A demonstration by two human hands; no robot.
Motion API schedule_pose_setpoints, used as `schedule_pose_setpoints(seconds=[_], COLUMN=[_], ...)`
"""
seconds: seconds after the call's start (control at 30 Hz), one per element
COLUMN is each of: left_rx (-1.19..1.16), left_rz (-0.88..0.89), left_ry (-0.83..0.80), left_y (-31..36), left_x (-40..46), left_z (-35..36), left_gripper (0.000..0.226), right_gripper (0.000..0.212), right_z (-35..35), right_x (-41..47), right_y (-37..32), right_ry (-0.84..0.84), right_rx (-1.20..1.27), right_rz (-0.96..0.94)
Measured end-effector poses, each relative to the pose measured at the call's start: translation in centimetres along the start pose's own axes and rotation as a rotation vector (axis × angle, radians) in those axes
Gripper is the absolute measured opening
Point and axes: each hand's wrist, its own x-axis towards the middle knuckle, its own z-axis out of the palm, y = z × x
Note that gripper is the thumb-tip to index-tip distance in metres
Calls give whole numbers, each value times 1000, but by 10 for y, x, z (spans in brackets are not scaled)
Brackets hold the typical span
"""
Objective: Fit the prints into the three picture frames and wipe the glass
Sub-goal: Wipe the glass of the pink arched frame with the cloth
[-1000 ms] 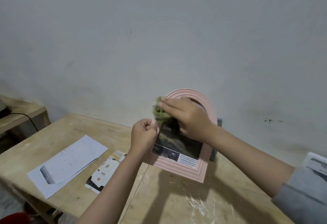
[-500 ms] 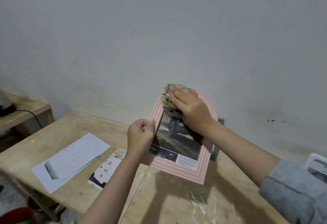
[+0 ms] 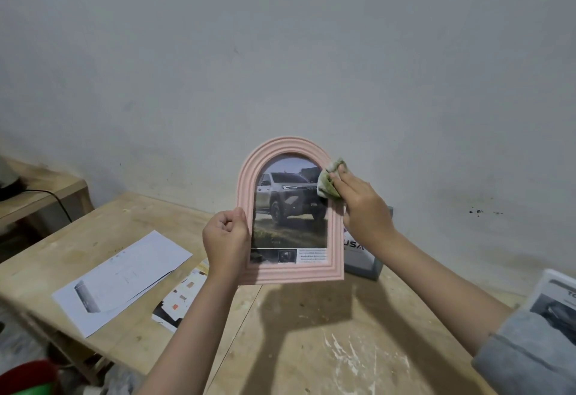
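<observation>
Left hand (image 3: 227, 236) fist-curled round the left edge of the pink frame (image 3: 290, 273), holding it upright and clear above the table (image 3: 311, 348). Right hand (image 3: 363, 207) has fingers laid fairly straight over a green cloth (image 3: 328, 183), pressing it at the frame's right edge, where glass meets rim, upper half.

Step in hand looks like the glass wipe. To do it well: steady the frame with the left hand so it doesn't twist, sweep the cloth flat across the whole pane and into the arch, light pressure, since the frame is unsupported behind.

Frame: arched top, square bottom, ridged moulding, matte pink, probably plastic or resin. Glass (image 3: 290, 232) fairly clear, little glare. Print (image 3: 291, 204) behind it shows a pickup truck, text strip at the bottom; sits straight. Cloth crumpled, soft, mottled green.

Table is bare wood, scuffed, with white smears. Loose white sheets (image 3: 124, 276) lie at left, a colour-swatch leaflet (image 3: 180, 298) beside them. Grey frame (image 3: 363, 257) stands behind the pink one; another print (image 3: 558, 301) at the right edge, partly cut off. Wall (image 3: 280, 51) plain grey.
</observation>
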Motion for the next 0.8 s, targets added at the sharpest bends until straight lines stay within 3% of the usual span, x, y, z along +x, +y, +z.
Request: schedule_pose_setpoints(seconds=[0.13, 0.33, 0.5, 0.53, 0.7, 0.8], left_rx=[-41, -41, -59, -50, -40, -63], left_rz=[-29, -48, -125, -147, -203, -249], left_ry=[48, 154, 250, 256, 168, 119], left_y=[0, -3, -2, -2, -6, -4], left_x=[4, 9, 11, 12, 8, -6], left_z=[5, 13, 16, 15, 14, 22], left_gripper=[29, 27, 23, 22, 22, 22], right_gripper=[73, 66, 58, 59, 64, 64], right_z=[7, 19, 22, 23, 27, 32], right_x=[-26, -59, -76, -78, -76, -67], right_y=[-3, -13, -9, -6, 5, -4], right_ry=[-77, -190, -531, -513, -55, -84], right_rx=[-57, -177, -80, -11, 268, 327], right_rz=[6, 4, 63, 105, 371, 477])
